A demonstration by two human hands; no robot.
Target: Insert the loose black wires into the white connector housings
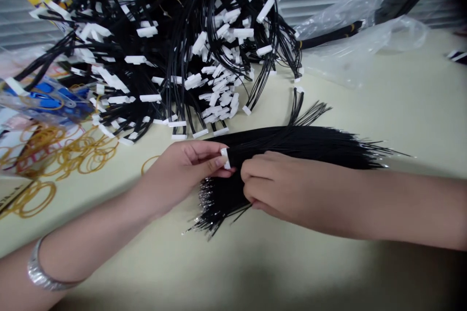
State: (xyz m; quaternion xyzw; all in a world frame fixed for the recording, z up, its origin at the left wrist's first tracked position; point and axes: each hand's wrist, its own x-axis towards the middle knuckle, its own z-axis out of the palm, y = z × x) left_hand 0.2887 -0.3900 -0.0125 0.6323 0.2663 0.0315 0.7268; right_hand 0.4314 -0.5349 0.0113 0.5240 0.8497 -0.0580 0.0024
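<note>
My left hand (182, 170) pinches a small white plastic connector (225, 158) between its fingertips, at the edge of a dense bundle of black wires (302, 143). My right hand (280, 189) sits just beside it, with its fingers closed around the bundle. Bare metal wire ends fan out to the right of the bundle and also at its lower end (215, 204). A silver bangle (45, 267) circles my left wrist.
A large heap of black wires with white connectors (164, 53) rises behind my hands on the cream table (292, 267). Loose rubber bands (73, 153) and a clear bag holding blue items (47, 97) lie at left. Crumpled plastic sheeting (350, 53) lies at back right.
</note>
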